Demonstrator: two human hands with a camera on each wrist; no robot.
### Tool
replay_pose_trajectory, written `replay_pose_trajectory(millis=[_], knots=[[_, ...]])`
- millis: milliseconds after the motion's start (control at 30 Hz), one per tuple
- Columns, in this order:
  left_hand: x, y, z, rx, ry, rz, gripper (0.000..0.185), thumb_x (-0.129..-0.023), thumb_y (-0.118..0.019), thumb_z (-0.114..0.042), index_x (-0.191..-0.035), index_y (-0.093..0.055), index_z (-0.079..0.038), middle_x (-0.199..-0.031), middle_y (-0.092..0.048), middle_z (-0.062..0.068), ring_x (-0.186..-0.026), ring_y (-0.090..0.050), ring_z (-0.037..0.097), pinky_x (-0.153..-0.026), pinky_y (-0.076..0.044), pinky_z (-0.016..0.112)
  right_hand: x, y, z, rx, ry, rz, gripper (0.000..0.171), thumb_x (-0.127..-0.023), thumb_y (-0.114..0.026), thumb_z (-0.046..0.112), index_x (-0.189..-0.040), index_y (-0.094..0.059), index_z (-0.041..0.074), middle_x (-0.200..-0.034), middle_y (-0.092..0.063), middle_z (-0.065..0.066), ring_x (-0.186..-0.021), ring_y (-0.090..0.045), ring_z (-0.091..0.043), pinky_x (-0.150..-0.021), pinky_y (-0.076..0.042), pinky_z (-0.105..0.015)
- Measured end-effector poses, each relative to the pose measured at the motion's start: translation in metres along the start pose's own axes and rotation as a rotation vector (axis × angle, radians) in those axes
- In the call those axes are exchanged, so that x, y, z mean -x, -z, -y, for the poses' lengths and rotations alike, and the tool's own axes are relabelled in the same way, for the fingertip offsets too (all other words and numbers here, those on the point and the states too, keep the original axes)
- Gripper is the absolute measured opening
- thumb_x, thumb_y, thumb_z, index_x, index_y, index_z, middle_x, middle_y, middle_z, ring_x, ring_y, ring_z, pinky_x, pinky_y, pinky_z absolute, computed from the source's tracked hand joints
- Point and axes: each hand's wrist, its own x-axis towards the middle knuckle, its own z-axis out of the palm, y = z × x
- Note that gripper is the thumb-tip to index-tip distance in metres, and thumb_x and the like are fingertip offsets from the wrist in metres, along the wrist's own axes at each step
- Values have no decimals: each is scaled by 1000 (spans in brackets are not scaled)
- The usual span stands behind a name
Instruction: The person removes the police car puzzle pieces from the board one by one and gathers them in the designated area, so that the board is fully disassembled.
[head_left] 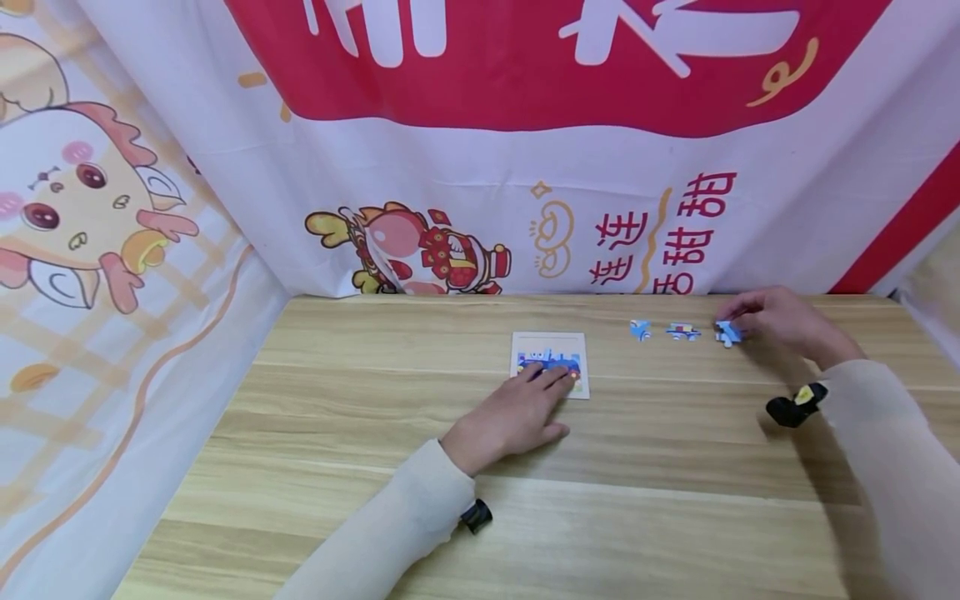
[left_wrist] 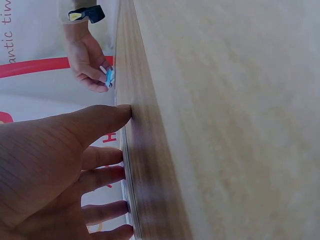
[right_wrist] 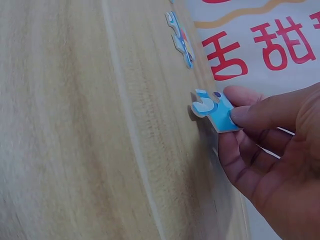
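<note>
A small white puzzle board [head_left: 550, 343] with a partly built blue picture lies mid-table. My left hand [head_left: 517, 412] rests on its lower edge with fingers [left_wrist: 102, 164] straight and flat. My right hand [head_left: 776, 319] pinches a blue jigsaw piece [right_wrist: 214, 109] between thumb and fingers at the far right of the table; the same piece [head_left: 727, 334] shows just off the wood in the head view. Two more loose blue pieces [head_left: 640, 329] [head_left: 682, 332] lie in a row left of it, one also in the right wrist view [right_wrist: 181, 41].
The light wooden table [head_left: 375, 433] is backed by a red-and-white printed cloth [head_left: 525, 167] close behind the pieces and along the left side. Black wrist-mounted cameras [head_left: 795, 406] sit on both sleeves.
</note>
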Motion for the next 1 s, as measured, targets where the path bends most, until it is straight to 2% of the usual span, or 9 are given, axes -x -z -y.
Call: replay_pose_trajectory(millis=[500, 1000], knots=[[-1, -1, 0, 3, 7, -5, 73, -109, -60, -48, -170, -34, -19, -180, -29, 0, -166, -28, 29, -136, -29, 46, -5, -5, 1, -18, -75, 4, 33, -109, -53, 5, -138, -67, -5, -142, -56, -34, -118, -52, -40, -85, -53, -24], [1, -1, -2, -8, 3, -16, 72, -109, -60, -47, -170, -35, -19, -179, -30, 0, -165, -30, 31, -134, -33, 47, -4, -8, 0, 1, -66, -13, 33, -109, -53, 3, -137, -66, -7, -140, -56, -35, -117, -51, -41, -88, -53, -27]])
